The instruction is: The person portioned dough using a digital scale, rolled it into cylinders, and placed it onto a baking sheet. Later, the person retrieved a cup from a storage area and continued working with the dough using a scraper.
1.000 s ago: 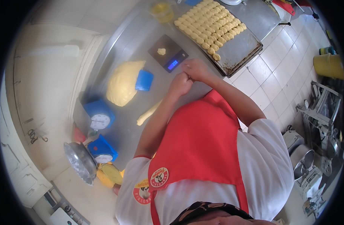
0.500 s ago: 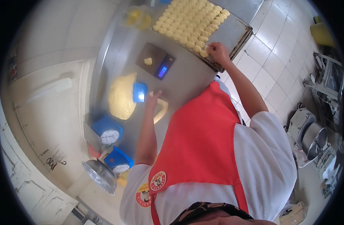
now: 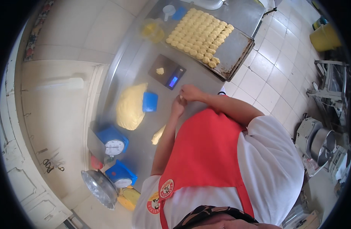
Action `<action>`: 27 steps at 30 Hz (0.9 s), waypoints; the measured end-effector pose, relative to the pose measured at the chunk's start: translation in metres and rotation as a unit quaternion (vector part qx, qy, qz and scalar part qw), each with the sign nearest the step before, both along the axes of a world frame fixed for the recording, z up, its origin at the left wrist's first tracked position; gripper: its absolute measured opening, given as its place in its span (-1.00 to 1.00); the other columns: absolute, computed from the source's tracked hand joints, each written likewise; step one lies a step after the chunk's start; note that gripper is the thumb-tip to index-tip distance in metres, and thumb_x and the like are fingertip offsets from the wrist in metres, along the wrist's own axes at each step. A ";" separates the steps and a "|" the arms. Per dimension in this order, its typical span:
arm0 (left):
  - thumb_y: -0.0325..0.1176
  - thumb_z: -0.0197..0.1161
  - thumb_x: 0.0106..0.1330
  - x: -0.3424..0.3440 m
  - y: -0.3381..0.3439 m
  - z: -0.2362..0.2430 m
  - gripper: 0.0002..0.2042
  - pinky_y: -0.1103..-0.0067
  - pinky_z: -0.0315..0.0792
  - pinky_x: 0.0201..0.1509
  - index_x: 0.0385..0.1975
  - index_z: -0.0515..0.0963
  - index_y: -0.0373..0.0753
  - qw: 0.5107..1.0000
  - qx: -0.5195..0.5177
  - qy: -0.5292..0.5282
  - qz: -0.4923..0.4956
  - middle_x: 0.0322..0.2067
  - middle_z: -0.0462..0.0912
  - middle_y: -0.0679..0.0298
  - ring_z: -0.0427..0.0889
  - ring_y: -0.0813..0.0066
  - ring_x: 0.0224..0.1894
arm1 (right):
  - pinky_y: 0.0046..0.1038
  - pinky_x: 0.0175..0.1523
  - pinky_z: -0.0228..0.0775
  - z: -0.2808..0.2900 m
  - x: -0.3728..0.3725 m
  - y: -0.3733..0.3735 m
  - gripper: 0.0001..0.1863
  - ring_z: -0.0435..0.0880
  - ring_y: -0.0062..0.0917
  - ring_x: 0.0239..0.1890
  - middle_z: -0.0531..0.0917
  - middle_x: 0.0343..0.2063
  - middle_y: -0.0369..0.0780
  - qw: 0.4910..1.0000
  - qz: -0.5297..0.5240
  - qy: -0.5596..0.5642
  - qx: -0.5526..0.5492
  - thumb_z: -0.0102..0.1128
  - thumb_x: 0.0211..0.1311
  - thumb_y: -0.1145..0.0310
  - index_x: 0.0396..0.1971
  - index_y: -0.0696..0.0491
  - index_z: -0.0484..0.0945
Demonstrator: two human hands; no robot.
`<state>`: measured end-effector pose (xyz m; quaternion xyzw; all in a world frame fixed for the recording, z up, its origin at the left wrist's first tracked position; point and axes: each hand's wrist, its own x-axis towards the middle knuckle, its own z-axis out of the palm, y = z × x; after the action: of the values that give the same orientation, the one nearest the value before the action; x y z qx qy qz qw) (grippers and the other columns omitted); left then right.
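Pan [image 3: 101, 187]: metal, at the near left end of the tabletop [image 3: 141, 65]. Two blue dial scales [image 3: 113, 140] stand just right of it, one nearer, one farther.

Dough mass [image 3: 130, 106]: large, pale yellow, smooth, irregular oval, lying on the tabletop beyond the scales. A blue scraper [image 3: 150, 101] touches its right edge. A small elongated dough strip [image 3: 158, 134] lies near the left forearm.

Digital scale [image 3: 167, 71]: flat, dark, with a lit blue display at its right corner. One small dough lump [image 3: 160, 71] sits on its platform.

Left hand [image 3: 178, 106]: raised over the tabletop, just right of the scraper, fingers curled shut. Right hand [image 3: 190, 92]: touching the left hand, fingers curled shut. A small pale dough piece [image 3: 180, 98] shows between the two hands, pinched by both; its shape is mostly hidden.

Tray [image 3: 236, 53]: dark, rectangular, at the far right of the tabletop. Rows of small round pale yellow dough balls [image 3: 200, 36] fill most of it; the right part is bare.

Yellow bucket [image 3: 325, 37]: on the tiled floor, far right.
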<state>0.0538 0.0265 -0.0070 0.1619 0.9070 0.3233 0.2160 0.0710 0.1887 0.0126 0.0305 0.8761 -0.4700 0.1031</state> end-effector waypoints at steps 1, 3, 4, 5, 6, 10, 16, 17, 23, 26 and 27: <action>-0.31 0.30 0.27 -0.002 0.011 0.002 -0.61 0.17 0.51 -0.05 0.05 0.51 -0.35 1.000 -0.005 -0.018 -0.008 -0.17 0.65 -0.22 0.64 -0.20 -0.10 | -0.07 -0.17 0.59 -0.003 -0.003 0.004 -0.47 0.73 -0.06 -0.37 0.72 -0.43 0.04 0.997 0.006 0.063 0.035 0.11 0.33 -0.05 -0.39 0.18 0.72; -0.26 0.30 0.27 -0.001 0.052 0.032 -0.62 0.15 0.50 -0.05 -0.02 0.53 -0.39 0.998 0.033 0.025 -0.038 -0.18 0.64 -0.24 0.62 -0.23 -0.06 | -0.03 -0.13 0.56 -0.009 -0.021 0.024 -0.47 0.71 0.00 -0.32 0.72 -0.39 0.06 0.994 -0.026 0.071 0.080 0.07 0.36 -0.03 -0.39 0.18 0.72; -0.23 0.29 0.27 -0.002 0.068 0.056 -0.62 0.14 0.49 -0.05 -0.06 0.54 -0.42 0.992 0.072 0.091 -0.051 -0.18 0.64 -0.25 0.61 -0.25 -0.04 | -0.02 -0.13 0.55 -0.004 -0.026 0.032 -0.47 0.70 0.01 -0.32 0.71 -0.38 0.06 0.994 -0.033 0.064 0.080 0.06 0.36 -0.03 -0.38 0.18 0.72; -0.22 0.28 0.28 -0.008 0.072 0.066 -0.61 0.16 0.50 -0.08 -0.07 0.54 -0.43 0.994 0.052 0.057 -0.072 -0.20 0.65 -0.23 0.64 -0.20 -0.07 | -0.01 -0.13 0.55 0.005 -0.032 0.038 -0.47 0.69 0.03 -0.32 0.71 -0.37 0.07 0.994 -0.035 0.061 0.079 0.05 0.36 -0.03 -0.36 0.18 0.71; -0.20 0.27 0.29 -0.015 0.075 0.069 -0.60 0.19 0.51 -0.10 -0.07 0.53 -0.44 0.995 0.033 0.019 -0.095 -0.22 0.65 -0.22 0.66 -0.16 -0.09 | -0.01 -0.14 0.54 0.014 -0.032 0.049 -0.48 0.69 0.03 -0.33 0.71 -0.37 0.07 0.997 -0.036 0.038 0.060 0.04 0.36 -0.03 -0.33 0.18 0.71; -0.15 0.22 0.37 -0.027 0.074 0.017 -0.62 0.31 0.53 -0.19 -0.11 0.55 -0.42 0.962 -0.072 -0.265 0.007 -0.35 0.70 -0.02 0.72 0.10 -0.25 | -0.11 -0.26 0.54 -0.013 -0.015 0.080 -0.53 0.71 -0.12 -0.42 0.74 -0.45 -0.03 0.985 0.122 0.020 0.120 0.10 0.35 -0.01 -0.23 0.15 0.70; -0.01 0.37 0.31 -0.058 -0.046 -0.015 -0.63 0.47 0.45 -0.29 -0.25 0.51 -0.22 0.936 0.023 -0.272 0.223 -0.43 0.57 0.28 0.59 0.44 -0.37 | -0.42 -0.18 0.50 0.004 0.022 0.206 -0.70 0.64 -0.47 -0.38 0.69 -0.44 -0.24 0.879 -0.344 -0.011 -0.331 0.24 0.31 0.14 -0.17 0.07 0.68; 0.01 0.36 0.31 -0.063 -0.049 -0.013 -0.57 0.39 0.49 -0.19 -0.21 0.53 -0.29 0.962 -0.031 -0.204 0.181 -0.40 0.58 0.23 0.61 0.32 -0.30 | -0.36 -0.13 0.51 -0.019 0.017 0.236 -0.67 0.66 -0.41 -0.29 0.69 -0.37 -0.18 0.910 -0.339 0.006 -0.239 0.24 0.31 0.14 -0.15 0.09 0.66; -0.22 0.35 0.30 -0.037 -0.067 -0.011 -0.54 0.26 0.50 0.08 0.08 0.46 -0.37 0.978 -0.176 0.096 0.052 -0.10 0.59 -0.06 0.62 0.03 -0.06 | -0.17 -0.01 0.51 -0.023 0.005 0.210 -0.62 0.68 -0.16 -0.09 0.69 -0.18 -0.03 0.903 -0.397 0.098 0.136 0.24 0.31 0.11 -0.12 0.15 0.61; -0.41 0.36 0.22 -0.022 -0.047 0.004 -0.43 0.24 0.46 0.12 0.25 0.36 -0.21 0.997 -0.017 0.025 0.070 -0.02 0.56 -0.04 0.57 0.02 0.02 | -0.21 -0.10 0.52 -0.006 0.001 0.139 -0.67 0.70 -0.22 -0.23 0.70 -0.31 -0.04 0.915 -0.398 0.067 -0.022 0.21 0.35 0.14 -0.22 0.14 0.66; -0.44 0.37 0.21 -0.011 0.001 0.038 -0.42 0.24 0.45 0.12 0.26 0.36 -0.18 0.993 0.038 -0.066 0.086 -0.02 0.56 -0.02 0.57 0.03 0.03 | -0.22 -0.16 0.53 -0.029 0.011 0.120 -0.62 0.70 -0.26 -0.30 0.70 -0.37 -0.04 0.939 -0.303 -0.020 -0.159 0.21 0.33 0.08 -0.26 0.15 0.67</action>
<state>0.0433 0.0275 0.0309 0.0694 0.8885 0.3848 0.2403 0.0824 0.3083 -0.0159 0.2873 0.7371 -0.6112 -0.0228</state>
